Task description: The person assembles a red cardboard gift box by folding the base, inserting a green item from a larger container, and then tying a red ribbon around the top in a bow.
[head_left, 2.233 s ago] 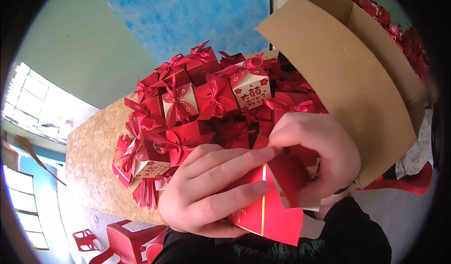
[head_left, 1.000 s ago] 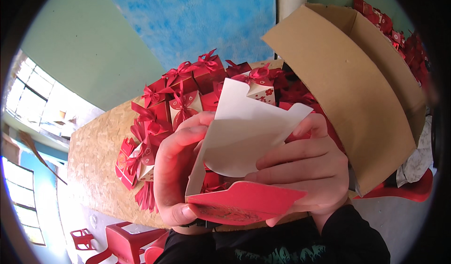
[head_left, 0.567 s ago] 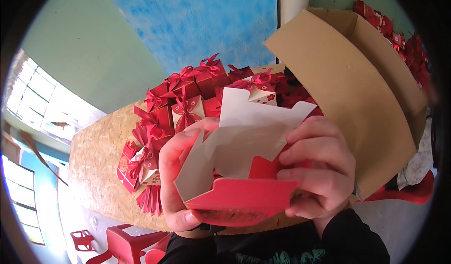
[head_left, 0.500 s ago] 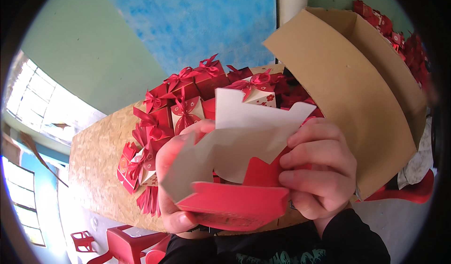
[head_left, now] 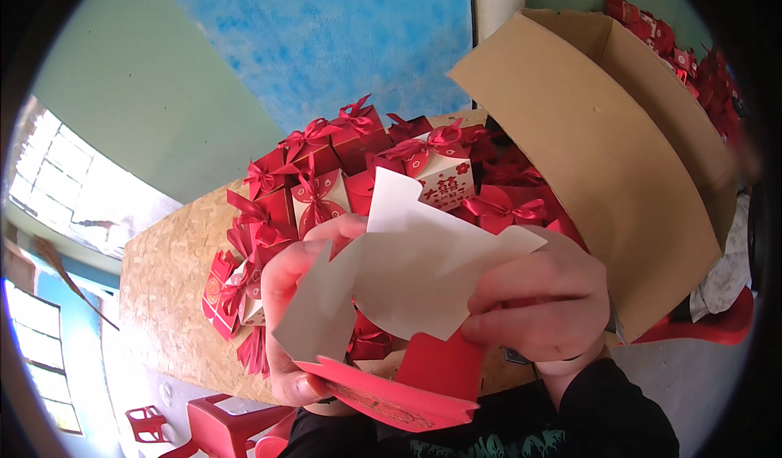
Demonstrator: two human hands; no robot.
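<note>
Both hands hold a partly folded paper gift box [head_left: 415, 275], red outside and white inside, above the near part of a chipboard table. My left hand [head_left: 283, 287] is closed on its left side, thumb in front and fingers behind the white panel. On the other side, my right hand [head_left: 546, 299] grips the back panel and a red flap with bent fingers, slightly blurred. A white tab stands up at the back, and the box's underside is open, with red showing through. Behind it are several finished red and white gift boxes [head_left: 326, 201] with red ribbon bows.
A large open cardboard carton [head_left: 603, 157] leans at the right of the chipboard table [head_left: 171, 287]. More red boxes [head_left: 652, 35] are piled beyond it. Red plastic stools [head_left: 220, 425] stand on the floor at lower left. A blue and green wall is behind.
The box has spread wider: its front red panel has tipped down and the back panel leans differently. My right hand has turned over and lies farther onto the back panel.
</note>
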